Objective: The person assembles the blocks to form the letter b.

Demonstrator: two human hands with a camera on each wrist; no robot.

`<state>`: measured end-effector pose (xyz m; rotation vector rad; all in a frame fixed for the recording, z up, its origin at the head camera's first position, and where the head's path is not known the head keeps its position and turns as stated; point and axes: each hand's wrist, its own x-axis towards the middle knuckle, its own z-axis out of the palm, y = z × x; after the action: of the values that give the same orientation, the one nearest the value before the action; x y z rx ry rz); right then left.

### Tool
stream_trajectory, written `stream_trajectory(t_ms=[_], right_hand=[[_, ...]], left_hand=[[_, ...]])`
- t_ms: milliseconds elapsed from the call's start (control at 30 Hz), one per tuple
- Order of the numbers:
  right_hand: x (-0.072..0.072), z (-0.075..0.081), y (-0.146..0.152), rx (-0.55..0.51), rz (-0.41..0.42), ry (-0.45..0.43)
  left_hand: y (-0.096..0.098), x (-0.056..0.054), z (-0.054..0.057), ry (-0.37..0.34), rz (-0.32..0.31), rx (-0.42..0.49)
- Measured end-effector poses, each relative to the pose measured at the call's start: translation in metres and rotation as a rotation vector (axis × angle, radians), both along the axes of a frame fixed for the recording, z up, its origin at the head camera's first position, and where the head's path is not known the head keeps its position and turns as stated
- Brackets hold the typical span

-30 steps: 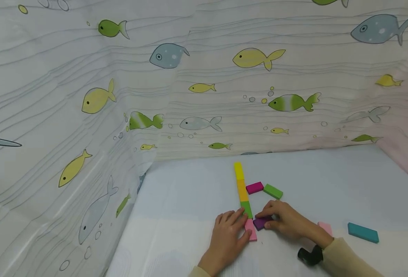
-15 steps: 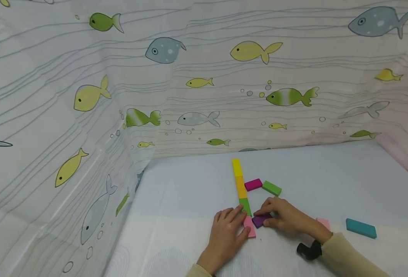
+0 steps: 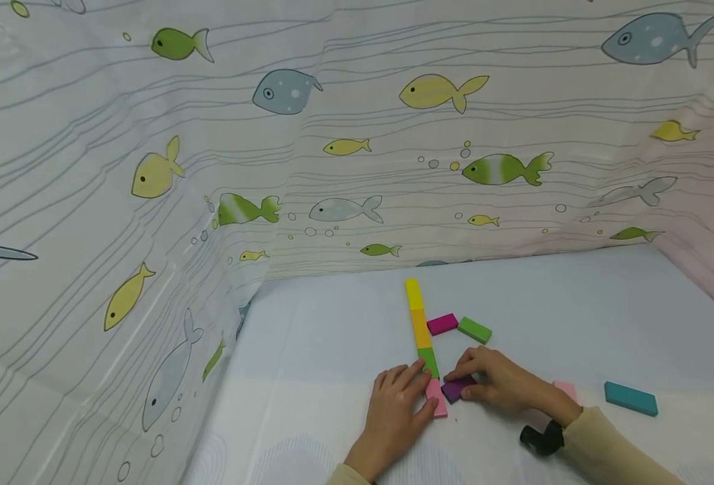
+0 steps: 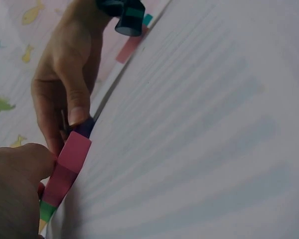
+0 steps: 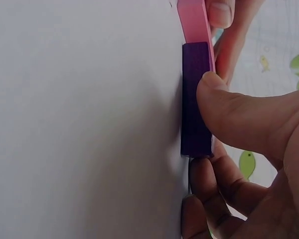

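Observation:
A row of flat wooden blocks runs away from me: yellow [image 3: 414, 294], orange [image 3: 420, 328], green [image 3: 428, 361] and pink [image 3: 436, 397] at the near end. My left hand [image 3: 391, 411] rests on the row with fingers spread, its thumb touching the pink block and fingertips at the green one. With thumb and fingers, my right hand [image 3: 502, 382] pinches a purple block [image 3: 456, 389] just right of the pink one. In the right wrist view, the purple block [image 5: 195, 99] lies against the pink block [image 5: 194, 22]; the right thumb [image 5: 214, 102] presses its side.
A magenta block [image 3: 442, 324] touches or nearly touches the orange one, with a loose green block [image 3: 475, 330] to its right. Another pink block [image 3: 565, 390] lies partly behind the right wrist. A teal block [image 3: 630, 398] sits farther right. Fish-patterned sheeting [image 3: 345, 182] hangs around the table.
The head view has shifted slightly, so everything sits a little higher in the frame. Both hands and the blocks keep nearly the same places relative to each other.

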<state>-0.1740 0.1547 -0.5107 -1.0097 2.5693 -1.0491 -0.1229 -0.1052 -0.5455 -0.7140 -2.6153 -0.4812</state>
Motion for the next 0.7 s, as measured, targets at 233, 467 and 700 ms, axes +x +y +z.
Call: stream_trajectory(t_ms=[233,467,700], right_hand=[[0.001,-0.003,0.001,-0.001,0.001,0.004],[0.001,-0.001,0.006,-0.009,0.012,0.004],[-0.004,0.019,0.048,0.062,-0.083,0.104]], left_hand=[[0.0,0.001,-0.001,-0.012,0.004,-0.009],[-0.001,0.001,-0.005,0.013,0.003,-0.008],[-0.001,-0.001,-0.004,0.027,-0.009,0.018]])
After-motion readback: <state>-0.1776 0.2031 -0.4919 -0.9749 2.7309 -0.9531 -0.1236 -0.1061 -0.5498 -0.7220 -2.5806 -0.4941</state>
